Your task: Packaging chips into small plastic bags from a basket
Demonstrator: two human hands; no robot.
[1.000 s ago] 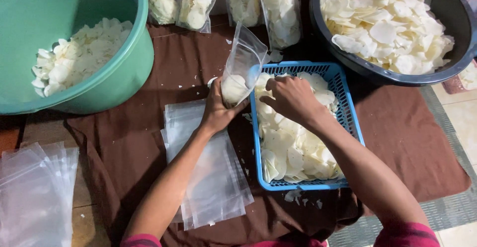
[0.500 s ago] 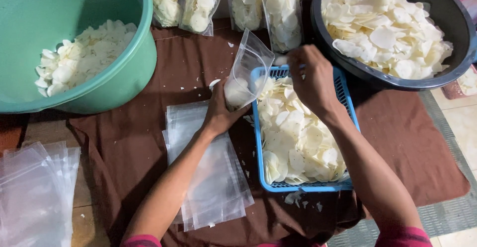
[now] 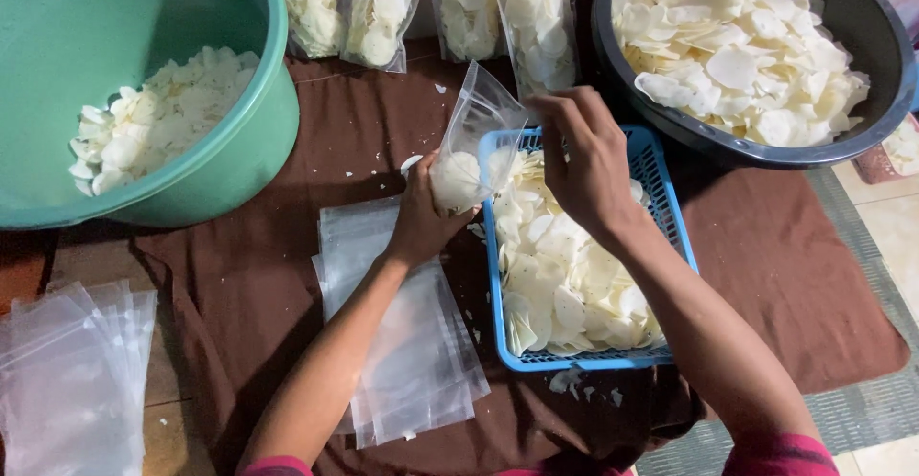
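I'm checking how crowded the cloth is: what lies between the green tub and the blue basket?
In the head view, between the green tub and blue basket: brown cloth, crumbs, and the left hand holding a clear bag.

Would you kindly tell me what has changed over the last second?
The right hand lifted out of the blue basket and rose toward the mouth of the clear bag. The left hand kept holding that bag; the basins and the stack of empty bags stayed put.

Glossy clear plastic bag (image 3: 476, 136), matt brown cloth (image 3: 785, 265)
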